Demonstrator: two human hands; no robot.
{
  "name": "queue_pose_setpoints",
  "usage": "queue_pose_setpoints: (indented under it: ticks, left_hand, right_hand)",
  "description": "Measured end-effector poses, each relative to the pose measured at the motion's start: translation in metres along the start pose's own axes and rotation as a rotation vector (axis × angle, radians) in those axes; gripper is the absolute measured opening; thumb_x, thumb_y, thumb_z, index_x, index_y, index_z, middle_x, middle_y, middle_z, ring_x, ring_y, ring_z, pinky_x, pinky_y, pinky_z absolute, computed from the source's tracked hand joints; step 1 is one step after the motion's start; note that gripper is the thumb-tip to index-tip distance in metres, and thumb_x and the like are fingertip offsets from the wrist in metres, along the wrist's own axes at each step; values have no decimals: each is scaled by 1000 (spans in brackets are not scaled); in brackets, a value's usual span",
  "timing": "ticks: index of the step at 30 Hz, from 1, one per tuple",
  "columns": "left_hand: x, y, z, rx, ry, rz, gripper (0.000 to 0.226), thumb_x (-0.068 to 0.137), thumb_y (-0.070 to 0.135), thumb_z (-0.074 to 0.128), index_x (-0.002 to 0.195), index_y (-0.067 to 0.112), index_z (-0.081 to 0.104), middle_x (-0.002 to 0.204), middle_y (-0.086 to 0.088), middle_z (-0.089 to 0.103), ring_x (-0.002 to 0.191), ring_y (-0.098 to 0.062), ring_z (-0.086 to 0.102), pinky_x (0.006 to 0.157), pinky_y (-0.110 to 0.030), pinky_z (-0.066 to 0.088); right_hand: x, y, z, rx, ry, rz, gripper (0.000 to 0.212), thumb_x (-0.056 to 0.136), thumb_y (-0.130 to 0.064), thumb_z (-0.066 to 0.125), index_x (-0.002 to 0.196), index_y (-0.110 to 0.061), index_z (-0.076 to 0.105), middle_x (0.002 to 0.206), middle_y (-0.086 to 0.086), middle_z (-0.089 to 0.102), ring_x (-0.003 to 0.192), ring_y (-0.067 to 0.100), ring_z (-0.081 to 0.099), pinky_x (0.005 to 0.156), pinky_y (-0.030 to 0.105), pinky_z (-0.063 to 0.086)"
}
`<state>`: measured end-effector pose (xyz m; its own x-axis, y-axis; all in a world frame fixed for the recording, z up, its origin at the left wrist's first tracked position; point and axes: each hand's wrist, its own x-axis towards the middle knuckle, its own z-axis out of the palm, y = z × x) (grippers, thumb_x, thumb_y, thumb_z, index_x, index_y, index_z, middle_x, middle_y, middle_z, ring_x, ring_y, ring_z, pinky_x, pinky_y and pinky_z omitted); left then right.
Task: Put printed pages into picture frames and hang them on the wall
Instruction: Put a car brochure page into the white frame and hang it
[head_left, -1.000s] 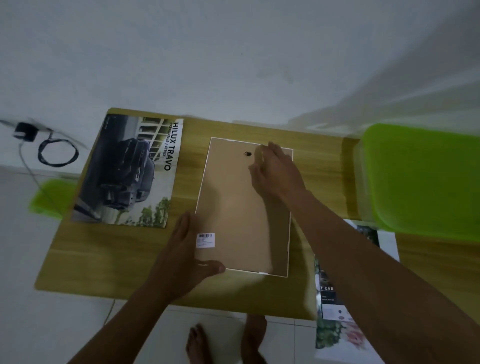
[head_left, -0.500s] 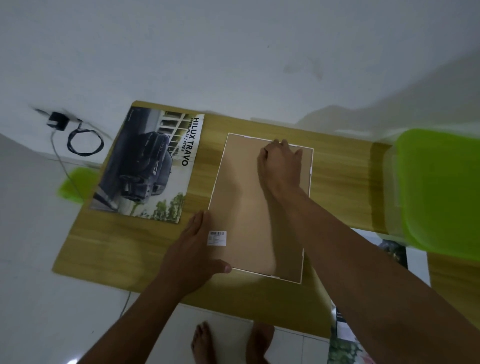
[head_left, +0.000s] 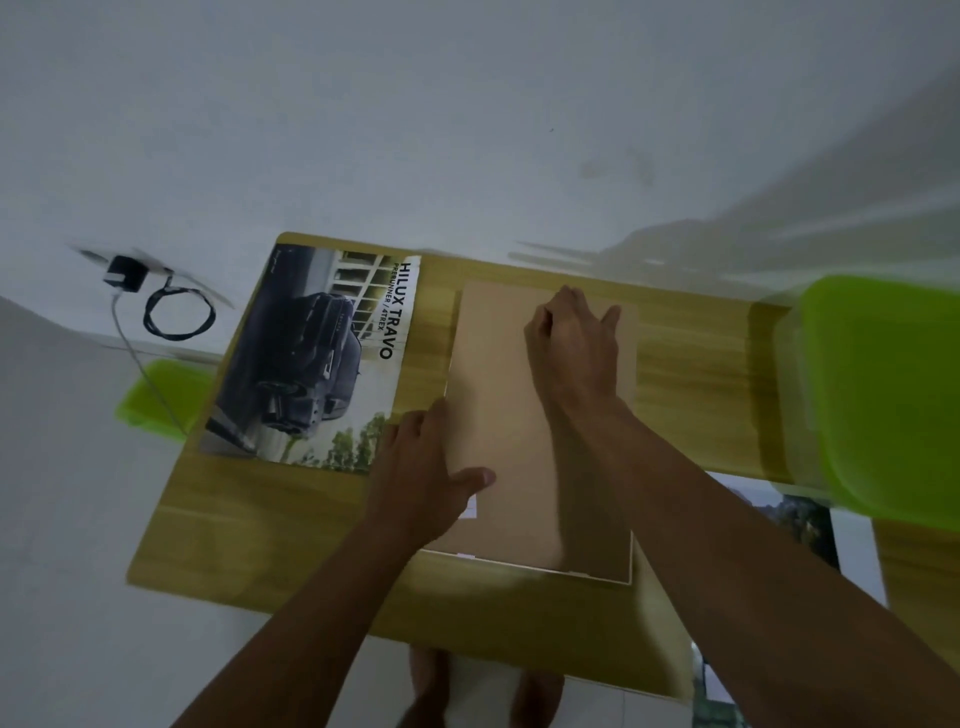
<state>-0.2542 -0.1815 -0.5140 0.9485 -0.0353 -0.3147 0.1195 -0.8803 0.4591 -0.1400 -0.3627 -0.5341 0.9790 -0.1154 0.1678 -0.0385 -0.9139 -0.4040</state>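
Lying back-up on the table (head_left: 291, 519), the frame (head_left: 498, 395) has the left hand (head_left: 421, 483) pressing flat on its near-left edge; the right hand (head_left: 576, 348) curls its fingers near the top, grip unclear.

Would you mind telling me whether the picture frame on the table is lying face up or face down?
Face down: the picture frame lies flat on the table with its plain brown backing board upward.
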Motion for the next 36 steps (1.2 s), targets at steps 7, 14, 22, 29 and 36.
queue_pose_setpoints:
  ticks: [7, 14, 22, 29, 36]
  left_hand:
    - [34, 3, -7, -179, 90, -56, 75, 69, 34, 85, 133, 17, 49, 134, -4, 42, 123, -25, 42, 103, -39, 39]
    - [26, 10, 2, -136, 167, 76, 58, 67, -11, 60, 109, 28, 59, 124, 5, 43, 104, -22, 57, 73, -38, 53]
    - [38, 10, -7, 7, 92, 5, 83, 79, 23, 74, 148, 17, 29, 144, -10, 36, 128, -35, 36, 97, -45, 42]
    - [51, 14, -10, 17, 13, -110, 97, 62, 49, 85, 139, 12, 38, 139, -14, 40, 126, -38, 39, 97, -47, 42]
    - [55, 21, -6, 11, 1, -108, 98, 56, 56, 85, 133, 12, 43, 133, -13, 41, 123, -35, 39, 93, -47, 44]
  right_hand:
    - [2, 3, -2, 56, -91, 38, 36, 96, -20, 35, 107, -3, 65, 133, 18, 60, 130, 33, 50, 115, 57, 24]
    - [-4, 30, -39, 263, -149, 106, 37, 97, -26, 57, 132, -18, 63, 151, 6, 47, 143, 22, 38, 115, 42, 34]
    - [-38, 62, -48, 71, -308, 443, 49, 80, -59, 62, 109, -19, 62, 116, 3, 63, 112, 28, 59, 84, 40, 53]
    - [-37, 52, -50, 53, -346, 451, 56, 83, -49, 69, 127, -20, 53, 128, 9, 54, 124, 34, 45, 98, 49, 46]
    - [-12, 30, -44, -24, -272, 207, 42, 92, -36, 60, 128, -14, 56, 142, 16, 48, 136, 35, 37, 107, 45, 39]
